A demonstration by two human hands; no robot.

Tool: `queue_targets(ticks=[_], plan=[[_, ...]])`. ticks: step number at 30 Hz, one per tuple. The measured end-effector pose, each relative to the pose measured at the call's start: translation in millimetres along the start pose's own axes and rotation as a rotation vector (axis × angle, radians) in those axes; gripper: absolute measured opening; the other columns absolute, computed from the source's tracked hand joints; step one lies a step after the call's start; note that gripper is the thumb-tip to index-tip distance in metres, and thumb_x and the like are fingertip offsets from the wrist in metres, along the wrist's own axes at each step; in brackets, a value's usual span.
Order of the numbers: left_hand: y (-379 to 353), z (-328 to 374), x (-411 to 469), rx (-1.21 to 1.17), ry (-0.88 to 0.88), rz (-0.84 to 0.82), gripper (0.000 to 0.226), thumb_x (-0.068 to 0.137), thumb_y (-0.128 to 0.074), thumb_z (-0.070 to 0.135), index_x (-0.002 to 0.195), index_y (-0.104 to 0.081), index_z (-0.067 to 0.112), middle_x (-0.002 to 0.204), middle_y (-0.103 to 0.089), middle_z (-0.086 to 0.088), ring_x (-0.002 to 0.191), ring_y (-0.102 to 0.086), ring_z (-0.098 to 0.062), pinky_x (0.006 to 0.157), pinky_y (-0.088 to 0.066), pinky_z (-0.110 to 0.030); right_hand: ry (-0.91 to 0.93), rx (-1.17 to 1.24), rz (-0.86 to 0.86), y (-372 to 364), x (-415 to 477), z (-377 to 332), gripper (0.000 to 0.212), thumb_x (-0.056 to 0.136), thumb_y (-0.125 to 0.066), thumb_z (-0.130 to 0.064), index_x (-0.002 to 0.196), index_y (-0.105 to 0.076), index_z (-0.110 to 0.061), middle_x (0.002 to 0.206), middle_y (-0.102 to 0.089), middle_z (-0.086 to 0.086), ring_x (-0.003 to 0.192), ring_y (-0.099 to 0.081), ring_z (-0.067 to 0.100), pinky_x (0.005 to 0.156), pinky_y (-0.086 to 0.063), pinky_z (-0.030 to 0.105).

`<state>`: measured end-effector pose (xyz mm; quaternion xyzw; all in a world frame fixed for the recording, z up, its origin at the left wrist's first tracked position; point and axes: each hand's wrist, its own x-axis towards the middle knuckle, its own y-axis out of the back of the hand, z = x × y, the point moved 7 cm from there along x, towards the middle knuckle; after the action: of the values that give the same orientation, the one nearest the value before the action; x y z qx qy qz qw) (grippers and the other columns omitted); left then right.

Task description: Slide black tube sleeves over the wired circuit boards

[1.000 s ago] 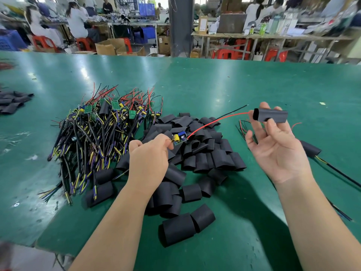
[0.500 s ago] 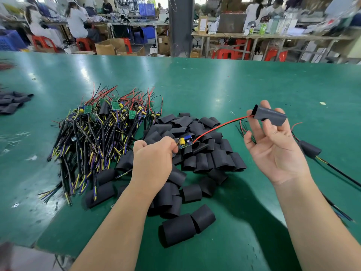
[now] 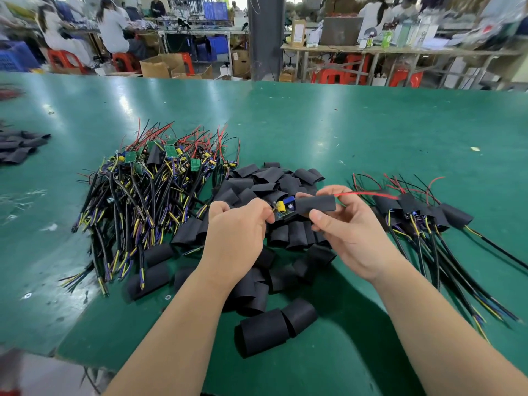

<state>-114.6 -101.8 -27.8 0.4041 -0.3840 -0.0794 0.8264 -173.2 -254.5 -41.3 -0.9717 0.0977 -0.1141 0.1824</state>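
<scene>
My left hand (image 3: 237, 238) pinches the wired circuit board (image 3: 283, 210) by its cable end; its yellow capacitor and blue part show. My right hand (image 3: 348, 227) holds a black tube sleeve (image 3: 315, 204) between thumb and fingers. The sleeve's left mouth sits at the board's right end, and the board's red wire (image 3: 365, 193) comes out of the sleeve's right end. A heap of loose black sleeves (image 3: 265, 178) lies under my hands. Bare wired boards (image 3: 148, 178) are piled to the left. Sleeved boards (image 3: 423, 212) lie to the right.
The green table (image 3: 314, 130) stretches far ahead. A few more black sleeves (image 3: 17, 147) lie at the far left edge. Two sleeves (image 3: 274, 327) sit close to the near edge between my forearms. People work at benches beyond the table.
My right hand has brought the sleeve left along the red wire up to the board. My left hand lifted the board slightly toward it.
</scene>
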Motion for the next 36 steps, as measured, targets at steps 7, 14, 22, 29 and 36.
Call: queue_targets(ticks=[7, 14, 22, 29, 36], plan=[[2, 17, 0, 0.108, -0.128, 0.013, 0.020, 0.081, -0.047, 0.004, 0.072, -0.058, 0.018, 0.047, -0.052, 0.003, 0.043, -0.031, -0.023, 0.067, -0.024, -0.035, 0.016, -0.181, -0.052, -3, -2, 6, 0.032, 0.068, -0.072, -0.009, 0.096, -0.056, -0.012, 0.101, -0.072, 0.011, 0.090, -0.066, 0.018, 0.080, -0.051, 0.022], [3, 17, -2, 0.039, -0.146, 0.020, 0.019, 0.091, -0.051, 0.018, 0.078, -0.064, 0.017, 0.052, -0.059, 0.005, 0.046, -0.040, -0.023, 0.073, -0.028, -0.038, -0.065, -0.204, -0.005, -7, -3, 16, 0.040, 0.073, -0.074, -0.012, 0.109, -0.059, -0.018, 0.099, -0.069, 0.006, 0.087, -0.062, 0.018, 0.070, -0.050, 0.024], [19, -11, 5, -0.268, 0.033, 0.155, 0.030, 0.091, -0.050, 0.039, 0.102, -0.063, 0.015, 0.085, -0.061, 0.015, 0.073, -0.056, -0.005, 0.077, -0.042, -0.036, -0.060, 0.294, 0.311, 22, 3, -9, 0.030, 0.075, -0.063, -0.001, 0.102, -0.053, -0.010, 0.078, -0.070, 0.007, 0.070, -0.071, 0.020, 0.055, -0.052, 0.018], [31, -103, -12, 0.295, 0.710, 0.073, 0.036, 0.089, -0.053, 0.018, 0.125, -0.055, 0.018, 0.132, -0.045, -0.008, 0.121, -0.035, -0.033, 0.097, -0.027, -0.043, 0.063, -0.485, 0.733, 106, -16, -61, 0.010, 0.079, -0.064, -0.013, 0.072, -0.060, -0.008, 0.072, -0.056, 0.010, 0.060, -0.050, 0.018, 0.061, -0.038, 0.034], [24, -108, -6, 0.476, 0.720, -0.002, 0.026, 0.093, -0.052, 0.034, 0.109, -0.065, 0.018, 0.119, -0.049, -0.009, 0.111, -0.037, -0.034, 0.089, -0.027, -0.042, -0.112, -1.318, 0.838, 94, -21, -63, 0.059, 0.082, -0.063, -0.017, 0.137, -0.045, -0.019, 0.143, -0.036, 0.017, 0.126, -0.033, 0.041, 0.104, -0.027, 0.050]])
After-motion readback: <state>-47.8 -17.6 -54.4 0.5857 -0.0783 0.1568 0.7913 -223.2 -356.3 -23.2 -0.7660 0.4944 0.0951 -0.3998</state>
